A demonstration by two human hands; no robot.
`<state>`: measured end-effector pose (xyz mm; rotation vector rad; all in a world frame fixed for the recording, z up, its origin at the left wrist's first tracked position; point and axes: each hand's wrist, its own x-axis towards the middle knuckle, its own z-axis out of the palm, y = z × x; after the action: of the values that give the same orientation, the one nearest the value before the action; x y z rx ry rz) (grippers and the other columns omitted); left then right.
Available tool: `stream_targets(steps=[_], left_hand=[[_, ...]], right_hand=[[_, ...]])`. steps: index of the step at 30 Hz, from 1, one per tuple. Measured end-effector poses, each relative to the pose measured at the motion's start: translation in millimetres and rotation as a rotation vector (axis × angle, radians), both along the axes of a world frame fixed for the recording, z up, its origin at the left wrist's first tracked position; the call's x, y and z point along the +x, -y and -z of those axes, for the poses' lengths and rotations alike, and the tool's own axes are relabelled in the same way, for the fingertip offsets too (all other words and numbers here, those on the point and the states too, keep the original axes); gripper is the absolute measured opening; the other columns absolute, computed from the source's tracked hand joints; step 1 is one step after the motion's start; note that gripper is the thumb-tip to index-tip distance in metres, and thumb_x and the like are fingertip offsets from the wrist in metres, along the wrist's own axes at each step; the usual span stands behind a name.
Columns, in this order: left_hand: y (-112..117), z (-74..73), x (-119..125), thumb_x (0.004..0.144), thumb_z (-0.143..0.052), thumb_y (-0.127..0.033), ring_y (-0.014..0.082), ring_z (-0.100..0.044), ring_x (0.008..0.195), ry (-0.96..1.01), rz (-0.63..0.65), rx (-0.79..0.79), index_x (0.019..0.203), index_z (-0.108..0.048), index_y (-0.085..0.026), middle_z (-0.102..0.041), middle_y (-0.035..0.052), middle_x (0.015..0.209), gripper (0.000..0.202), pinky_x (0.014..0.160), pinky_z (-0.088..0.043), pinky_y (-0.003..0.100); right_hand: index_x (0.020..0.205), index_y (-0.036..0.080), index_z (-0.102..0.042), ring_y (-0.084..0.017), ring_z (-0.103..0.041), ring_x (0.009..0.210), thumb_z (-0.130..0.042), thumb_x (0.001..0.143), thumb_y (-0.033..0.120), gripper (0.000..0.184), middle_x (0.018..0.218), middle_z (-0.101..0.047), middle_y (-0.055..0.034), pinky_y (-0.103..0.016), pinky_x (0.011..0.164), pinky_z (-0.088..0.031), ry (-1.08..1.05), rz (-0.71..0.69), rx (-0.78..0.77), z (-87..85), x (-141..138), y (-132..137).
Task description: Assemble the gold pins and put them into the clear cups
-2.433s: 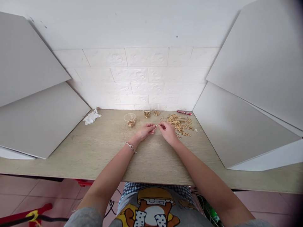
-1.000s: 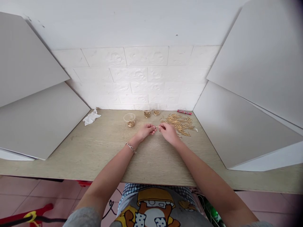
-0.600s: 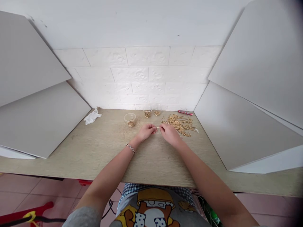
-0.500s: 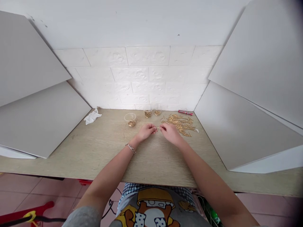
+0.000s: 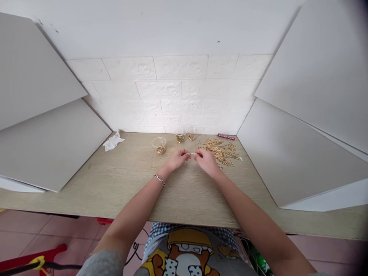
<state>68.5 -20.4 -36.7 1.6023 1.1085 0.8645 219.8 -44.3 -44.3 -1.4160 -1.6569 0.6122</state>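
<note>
My left hand (image 5: 178,158) and my right hand (image 5: 204,160) meet over the middle of the wooden table (image 5: 120,180), fingertips almost touching. Both pinch the ends of one thin gold pin (image 5: 193,154) held level between them. A silver bracelet (image 5: 159,179) sits on my left wrist. Just right of my right hand lies a loose pile of gold pins (image 5: 220,148). Behind my hands stand three small clear cups with gold bits inside: one (image 5: 159,145) at the left, one (image 5: 180,137) in the middle and one (image 5: 192,135) beside it.
A crumpled white tissue (image 5: 113,141) lies at the table's back left. A red pen-like item (image 5: 226,136) rests against the white brick wall at the back right. Slanted white panels (image 5: 48,145) close in both sides. Below the table edge are pink floor tiles.
Both hands stay pinched together on the pin in the same spot. Only the camera has shifted slightly.
</note>
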Motion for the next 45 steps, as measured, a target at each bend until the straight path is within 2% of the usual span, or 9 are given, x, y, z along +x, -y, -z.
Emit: stream_targets(steps=[4,8,15,19,24,28,36,40,45], left_hand=[[2,-2.0,0,0.075,-0.054,-0.025,0.0121,-0.050,0.057,-0.056,-0.020,0.050,0.062,-0.056,-0.018,-0.058,0.0009,0.060,0.015,0.059,-0.039,0.024],[5,-4.1,-1,0.074,-0.054,-0.025,0.0119,-0.051,0.057,-0.081,0.029,0.062,0.062,-0.056,-0.017,-0.056,-0.0004,0.059,0.015,0.060,-0.040,0.024],[3,-2.4,0,0.075,-0.054,-0.032,0.0084,-0.046,0.055,0.068,0.116,-0.057,0.066,-0.054,-0.014,-0.056,-0.0013,0.062,0.019,0.057,-0.037,0.023],[0,0.1,1,0.072,-0.057,-0.035,0.0068,-0.043,0.052,0.145,0.105,-0.107,0.065,-0.053,-0.014,-0.055,-0.0015,0.061,0.023,0.054,-0.034,0.022],[2,2.9,5,0.073,-0.056,-0.037,0.0067,-0.041,0.051,0.158,0.078,-0.113,0.063,-0.051,-0.014,-0.053,-0.0024,0.059,0.025,0.053,-0.034,0.022],[4,2.9,7,0.074,-0.054,-0.033,0.0075,-0.042,0.052,0.102,0.045,-0.085,0.062,-0.051,-0.015,-0.053,-0.0020,0.059,0.022,0.054,-0.035,0.023],[4,1.3,6,0.074,-0.054,-0.030,0.0073,-0.044,0.053,0.118,0.086,-0.084,0.063,-0.052,-0.014,-0.054,-0.0020,0.059,0.019,0.055,-0.036,0.022],[4,0.8,6,0.073,-0.055,-0.034,0.0070,-0.043,0.052,0.143,0.072,-0.091,0.063,-0.052,-0.015,-0.054,-0.0019,0.059,0.022,0.054,-0.035,0.022],[6,-1.5,7,0.075,-0.053,-0.032,0.0078,-0.042,0.051,0.070,0.025,-0.048,0.060,-0.051,-0.015,-0.052,-0.0025,0.056,0.022,0.053,-0.036,0.023]], right_hand=[[0.074,0.017,-0.063,-0.014,-0.054,0.062,-0.048,0.077,0.017,0.015,0.067,-0.063,-0.0029,-0.026,0.062,-0.038,0.162,-0.013,0.143,-3.5,0,4],[0.070,0.017,-0.061,-0.013,-0.052,0.061,-0.048,0.077,0.014,0.015,0.066,-0.063,-0.0021,-0.025,0.061,-0.037,0.242,-0.093,0.116,-8.7,7,6],[0.071,0.018,-0.058,-0.014,-0.058,0.061,-0.048,0.076,0.020,0.011,0.065,-0.064,-0.0003,-0.026,0.061,-0.042,-0.110,-0.115,-0.069,-3.9,8,0],[0.071,0.018,-0.056,-0.015,-0.060,0.061,-0.050,0.075,0.023,0.009,0.065,-0.063,-0.0004,-0.027,0.062,-0.045,-0.223,-0.030,-0.042,-0.7,0,1],[0.069,0.018,-0.056,-0.014,-0.055,0.060,-0.049,0.075,0.023,0.010,0.064,-0.061,-0.0009,-0.026,0.061,-0.041,-0.046,0.065,0.101,1.7,-3,4],[0.069,0.018,-0.055,-0.013,-0.051,0.058,-0.047,0.076,0.021,0.011,0.064,-0.060,-0.0013,-0.026,0.060,-0.037,0.100,0.024,0.153,0.2,1,4],[0.067,0.019,-0.052,-0.013,-0.054,0.054,-0.046,0.074,0.022,0.010,0.059,-0.059,0.0011,-0.025,0.057,-0.041,-0.157,-0.122,-0.100,-4.0,7,0],[0.068,0.019,-0.052,-0.013,-0.055,0.055,-0.048,0.074,0.026,0.010,0.059,-0.059,0.0006,-0.026,0.057,-0.042,-0.262,-0.046,-0.084,-0.2,0,1],[0.068,0.019,-0.054,-0.013,-0.052,0.058,-0.049,0.075,0.024,0.010,0.062,-0.059,-0.0005,-0.026,0.060,-0.039,-0.016,0.055,0.083,-1.1,-2,5]])
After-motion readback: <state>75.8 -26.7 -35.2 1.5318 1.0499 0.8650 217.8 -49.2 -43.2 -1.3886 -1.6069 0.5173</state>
